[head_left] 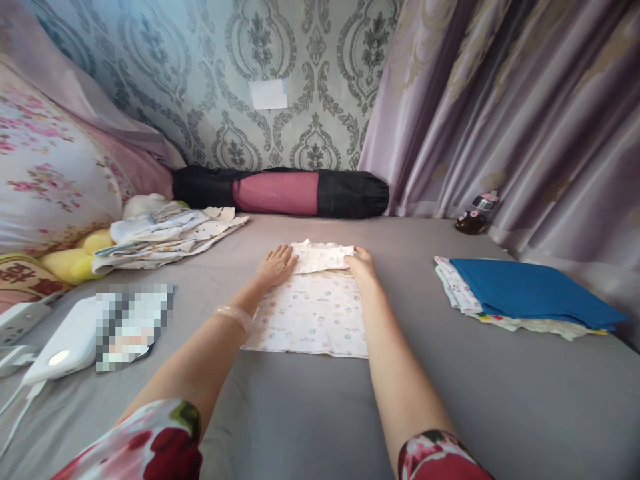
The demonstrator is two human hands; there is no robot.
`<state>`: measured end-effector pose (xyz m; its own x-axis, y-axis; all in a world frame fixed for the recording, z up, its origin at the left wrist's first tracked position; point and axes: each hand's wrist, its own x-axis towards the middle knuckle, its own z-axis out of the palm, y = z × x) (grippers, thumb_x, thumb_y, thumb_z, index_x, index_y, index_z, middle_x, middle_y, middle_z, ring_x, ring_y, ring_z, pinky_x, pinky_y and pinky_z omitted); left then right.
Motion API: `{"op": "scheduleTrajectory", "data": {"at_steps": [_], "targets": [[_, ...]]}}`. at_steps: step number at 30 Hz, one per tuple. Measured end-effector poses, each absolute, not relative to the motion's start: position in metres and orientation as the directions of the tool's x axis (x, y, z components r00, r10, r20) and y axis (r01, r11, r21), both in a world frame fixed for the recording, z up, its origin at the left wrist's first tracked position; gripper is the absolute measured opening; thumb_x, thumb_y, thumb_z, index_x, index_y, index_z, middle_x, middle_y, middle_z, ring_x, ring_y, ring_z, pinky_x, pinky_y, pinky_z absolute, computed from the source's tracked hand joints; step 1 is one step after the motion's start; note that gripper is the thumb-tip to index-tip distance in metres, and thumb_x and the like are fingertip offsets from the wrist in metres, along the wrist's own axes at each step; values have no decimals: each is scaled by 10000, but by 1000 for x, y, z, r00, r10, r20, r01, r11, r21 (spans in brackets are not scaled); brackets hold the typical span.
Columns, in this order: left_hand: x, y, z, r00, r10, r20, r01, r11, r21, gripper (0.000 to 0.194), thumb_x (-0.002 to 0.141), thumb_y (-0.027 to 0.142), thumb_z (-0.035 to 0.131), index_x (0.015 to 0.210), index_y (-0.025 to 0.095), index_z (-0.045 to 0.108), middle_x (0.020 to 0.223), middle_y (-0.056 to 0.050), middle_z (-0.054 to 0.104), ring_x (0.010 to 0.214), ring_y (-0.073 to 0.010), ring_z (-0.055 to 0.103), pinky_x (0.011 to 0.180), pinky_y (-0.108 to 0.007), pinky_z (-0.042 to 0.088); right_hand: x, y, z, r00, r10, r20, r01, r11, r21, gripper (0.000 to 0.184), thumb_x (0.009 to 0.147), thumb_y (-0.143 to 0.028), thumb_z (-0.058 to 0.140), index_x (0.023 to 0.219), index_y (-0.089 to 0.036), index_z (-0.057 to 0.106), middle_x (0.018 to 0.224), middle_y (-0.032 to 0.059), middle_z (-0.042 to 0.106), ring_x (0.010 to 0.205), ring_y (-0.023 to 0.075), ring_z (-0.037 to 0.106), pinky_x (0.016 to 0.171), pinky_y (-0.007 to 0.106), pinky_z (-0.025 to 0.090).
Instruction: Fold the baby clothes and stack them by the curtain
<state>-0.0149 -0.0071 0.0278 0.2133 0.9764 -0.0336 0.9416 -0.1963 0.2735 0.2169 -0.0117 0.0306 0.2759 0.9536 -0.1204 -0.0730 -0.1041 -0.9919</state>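
A white printed garment (315,313) with small pastel figures lies flat on the grey bed sheet in front of me. Its far part is turned over into a narrow folded strip (323,259). My left hand (276,265) rests flat on the left end of that strip, fingers stretched out and close together. At the right end, my right hand (361,263) pinches the strip's edge between thumb and fingers. The garment's near edge lies straight on the sheet, and my forearms cover parts of its sides.
Folded clothes topped by a blue cloth (530,290) lie on the right, near a glass bottle (477,213). Left are a loose clothes pile (170,237), a white power bank (75,337) with cables, and a blurred phone (135,327). A black-and-pink roll bag (277,192) lines the wall.
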Motion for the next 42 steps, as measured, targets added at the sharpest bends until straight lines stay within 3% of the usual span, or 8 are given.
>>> {"op": "scheduleTrajectory", "data": {"at_steps": [4,9,12,15,19,27,35,42], "targets": [[-14,-8,32,204,977,-63,948,-181,261,644,980,464,150,1514,116,243,1599,-123,201,1484,-240,124,1187,-438,114,225,-12,36,395,911,-119,168,-198,-966,713,683,-26,476,1389,-100,410,1137,141,690,1017,207,672,890,329,528],[-11,-2,36,187,977,-104,968,-165,188,598,985,422,171,1492,123,274,1593,-127,224,1476,-255,162,1173,-483,164,223,-21,40,435,894,107,522,-153,-839,571,766,-25,436,1329,-99,494,1115,135,701,1116,224,626,987,343,464],[4,-5,42,178,984,14,978,-179,105,558,984,349,204,1460,87,326,1570,-153,278,1464,-262,204,1174,-484,168,214,-31,40,316,901,299,764,-54,-643,494,869,-71,379,1353,-66,477,1296,185,598,1253,241,522,1088,381,364],[27,-14,44,257,958,126,963,-265,56,565,994,352,186,1471,79,319,1561,-148,303,1460,-252,217,1184,-456,165,201,-42,39,69,939,336,903,84,-421,462,960,-198,341,1405,-147,454,1464,128,458,1404,267,324,1172,512,166],[47,-22,35,372,918,134,926,-377,11,554,1001,362,181,1477,128,343,1568,-140,290,1455,-277,228,1171,-485,183,186,-51,35,-118,974,192,944,170,-283,484,1007,-353,259,1459,-261,405,1568,34,303,1465,268,160,1168,577,59],[46,-22,24,359,929,92,932,-361,5,553,998,371,189,1497,175,322,1565,-127,302,1434,-331,260,1129,-560,208,181,-53,33,-113,991,65,971,124,-207,537,994,-378,179,1502,-290,331,1589,-8,246,1467,265,149,1167,543,79],[35,-8,41,397,904,160,914,-406,22,483,966,485,291,1336,276,522,1375,-85,546,1185,-312,527,966,-496,396,182,-27,58,-158,983,89,978,168,-123,497,1005,-394,245,1175,-187,664,1296,118,601,1189,276,511,1027,427,327],[18,8,22,447,878,171,888,-458,28,521,990,478,230,1446,301,408,1524,-68,390,1359,-295,373,1086,-483,282,214,-14,44,-369,899,234,914,396,-81,309,986,-356,401,1150,-242,638,1217,69,596,1111,229,481,960,365,359]]}}
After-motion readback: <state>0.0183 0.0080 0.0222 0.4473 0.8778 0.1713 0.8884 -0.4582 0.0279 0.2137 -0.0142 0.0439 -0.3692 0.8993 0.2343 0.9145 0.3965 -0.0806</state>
